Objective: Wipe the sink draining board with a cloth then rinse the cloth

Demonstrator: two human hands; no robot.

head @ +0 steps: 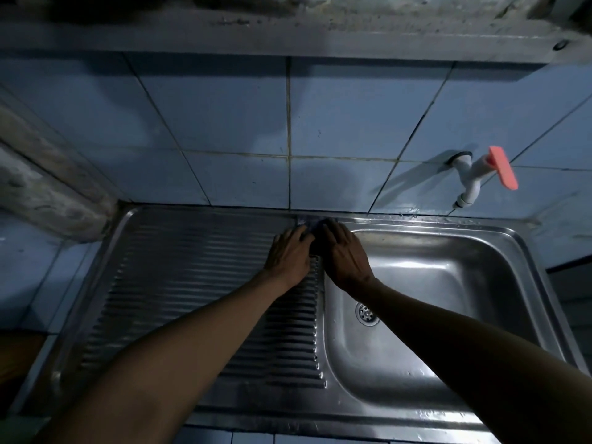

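Note:
A ribbed steel draining board [192,283] lies left of the sink basin [432,299]. A dark bluish cloth [309,224] sits at the board's far right corner, by the wall, mostly hidden under my fingers. My left hand [290,256] lies flat with its fingers stretched onto the cloth. My right hand [346,254] rests beside it, fingers straight and pressing on the same cloth near the basin's rim.
A white tap with a pink handle [480,174] juts from the blue tiled wall [224,123] above the basin's far right. The drain [366,314] sits at the basin's left. A rough concrete ledge [48,193] borders the board's far left.

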